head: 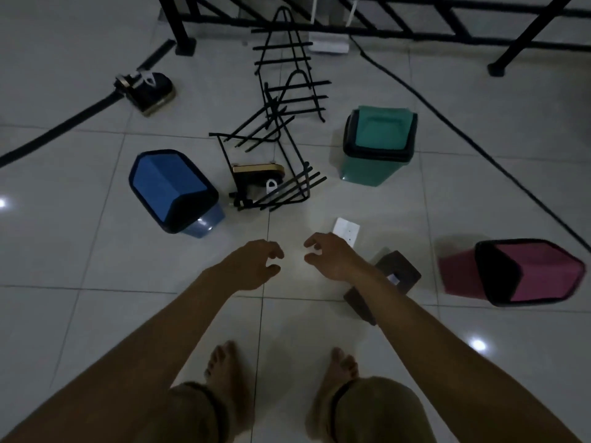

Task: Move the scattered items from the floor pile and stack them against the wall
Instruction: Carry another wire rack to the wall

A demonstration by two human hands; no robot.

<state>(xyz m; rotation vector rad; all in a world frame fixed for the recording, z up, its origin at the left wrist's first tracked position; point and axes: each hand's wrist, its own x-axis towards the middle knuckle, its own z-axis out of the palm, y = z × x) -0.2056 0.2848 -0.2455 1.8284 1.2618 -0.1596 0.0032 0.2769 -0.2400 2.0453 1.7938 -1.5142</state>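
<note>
Scattered items lie across the pale tiled floor (80,314) ahead of a person standing barefoot: a blue bin (174,190) tipped on its side at left, a green bin (377,145) upright at right of centre, and a pink bin (524,271) on its side at far right, blurred. Between the blue and green bins sits a tangle of black wire racks (281,129), the nearest one caging a small black-and-gold object (259,174) whose make is hard to tell. A similar dark object (147,89) lies apart at upper left, touching a long black strip (60,127). Both hands hover over bare tile in front of the racks, holding nothing; the left hand (252,266) and right hand (332,255) each have loosely curled, relaxed fingers, the two close together but apart. A white card (347,230) lies just beyond the right hand, and a dark brown block (396,273) is partly hidden under the right forearm. Open tile stretches at left and lower right. A black railing (383,14) bounds the far edge, cut off at the top, with a black cable (479,148) running diagonally down the right side and a white box (329,43) behind the rails, dim and unclear.
</note>
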